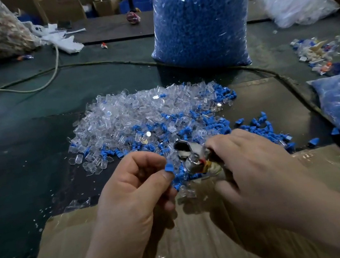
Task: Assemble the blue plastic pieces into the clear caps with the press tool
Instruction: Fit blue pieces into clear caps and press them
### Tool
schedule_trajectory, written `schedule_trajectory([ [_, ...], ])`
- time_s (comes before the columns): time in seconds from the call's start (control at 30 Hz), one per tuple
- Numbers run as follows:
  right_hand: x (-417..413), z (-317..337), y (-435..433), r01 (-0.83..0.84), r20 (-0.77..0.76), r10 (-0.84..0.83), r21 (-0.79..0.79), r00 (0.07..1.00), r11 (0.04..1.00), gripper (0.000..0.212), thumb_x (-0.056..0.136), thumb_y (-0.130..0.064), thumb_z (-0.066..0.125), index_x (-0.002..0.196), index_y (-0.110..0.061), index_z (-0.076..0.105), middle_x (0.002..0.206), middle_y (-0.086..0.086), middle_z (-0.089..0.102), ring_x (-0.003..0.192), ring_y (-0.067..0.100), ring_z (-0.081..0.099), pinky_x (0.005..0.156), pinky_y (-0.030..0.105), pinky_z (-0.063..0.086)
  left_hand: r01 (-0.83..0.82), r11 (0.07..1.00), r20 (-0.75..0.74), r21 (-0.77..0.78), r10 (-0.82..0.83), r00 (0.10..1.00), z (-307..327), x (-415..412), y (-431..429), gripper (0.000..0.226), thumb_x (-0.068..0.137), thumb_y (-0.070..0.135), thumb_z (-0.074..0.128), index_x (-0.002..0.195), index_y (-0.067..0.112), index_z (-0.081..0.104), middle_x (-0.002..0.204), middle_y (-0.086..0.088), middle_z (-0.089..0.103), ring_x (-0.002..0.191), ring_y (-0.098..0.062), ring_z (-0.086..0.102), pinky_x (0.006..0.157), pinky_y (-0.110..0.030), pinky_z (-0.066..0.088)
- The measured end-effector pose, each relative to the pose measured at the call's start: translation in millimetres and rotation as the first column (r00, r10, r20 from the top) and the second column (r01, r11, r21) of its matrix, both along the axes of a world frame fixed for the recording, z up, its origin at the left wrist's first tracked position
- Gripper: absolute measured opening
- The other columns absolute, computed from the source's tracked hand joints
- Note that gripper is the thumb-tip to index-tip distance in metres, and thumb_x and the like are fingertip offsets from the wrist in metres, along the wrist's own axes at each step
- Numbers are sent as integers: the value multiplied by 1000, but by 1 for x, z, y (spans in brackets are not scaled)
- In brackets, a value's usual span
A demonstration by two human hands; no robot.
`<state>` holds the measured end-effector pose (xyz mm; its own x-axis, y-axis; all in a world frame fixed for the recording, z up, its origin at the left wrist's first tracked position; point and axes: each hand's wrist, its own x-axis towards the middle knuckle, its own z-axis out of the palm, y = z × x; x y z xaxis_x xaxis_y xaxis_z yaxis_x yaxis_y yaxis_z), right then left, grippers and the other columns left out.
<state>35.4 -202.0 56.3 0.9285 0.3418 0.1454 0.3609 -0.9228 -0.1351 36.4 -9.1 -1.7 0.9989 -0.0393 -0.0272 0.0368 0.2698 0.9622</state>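
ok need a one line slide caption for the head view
Left hand pinches a blue piece beside the metal press tool gripped in the right hand.

A small factory workroom: bulk bag of blue parts (199,16), stacked cartons (105,5), littered worktable (24,130).

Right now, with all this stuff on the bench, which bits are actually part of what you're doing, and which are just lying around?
Part of the job:
- blue piece pinched in the left hand
- metal press tool in the right hand
- pile of clear caps
- loose blue pieces
- tall bag of blue pieces

Just lying about:
- cable
- white rag
- scrap heap
- cardboard boxes
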Motion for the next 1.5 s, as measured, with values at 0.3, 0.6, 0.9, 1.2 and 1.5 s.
schedule_trajectory([
  [0.3, -9, -6, 2, -20, -4, 20, 33, 1000, 999, 28, 75, -46, 36, 95, -30, 47, 84, -10, 54, 78, 17, 51, 65, 31, 45, -81, 974, 222, 209, 34, 975, 6, -5, -4, 17, 78, 18, 81, 83, 32, 71, 64, -5, 66, 52, -16, 61, 49, -22, 51],
  [0.6, -7, -10, 4, -59, 59, 57, 30, 997, 998, 25, 79, -48, 39, 92, -30, 50, 80, -12, 54, 72, 16, 51, 62, 29, 44, -119, 973, 215, 198, 75, 974, 8, -6, -8, 17, 73, 24, 83, 79, 32, 69, 62, -5, 66, 50, -15, 60, 47, -22, 50],
  [0.9, -6, -12, 3, -62, 96, 55, 66, 994, 996, 24, 75, -51, 39, 77, -28, 49, 63, -14, 48, 55, 14, 46, 49, 27, 30, -107, 967, 232, 233, 51, 971, 6, -6, -6, 21, 76, 17, 80, 81, 34, 69, 64, -3, 67, 52, -13, 63, 50, -21, 52],
  [1.2, 6, -24, -12, 46, 111, -48, 21, 993, 999, 45, 77, -60, 41, 94, -23, 61, 82, -7, 62, 76, 21, 55, 67, 36, 47, -183, 948, 142, 259, 150, 978, 11, -4, -2, 31, 85, -6, 67, 77, 24, 67, 54, -7, 60, 43, -17, 55, 42, -24, 48],
  [1.5, 20, -27, 1, 30, 164, -30, 5, 986, 1000, 47, 80, -59, 50, 109, -24, 60, 104, -4, 61, 98, 23, 51, 85, 40, 36, -103, 912, 53, 396, 90, 995, 9, -9, -10, 22, 88, 3, 67, 80, 23, 67, 56, -7, 64, 43, -13, 57, 43, -22, 49],
])
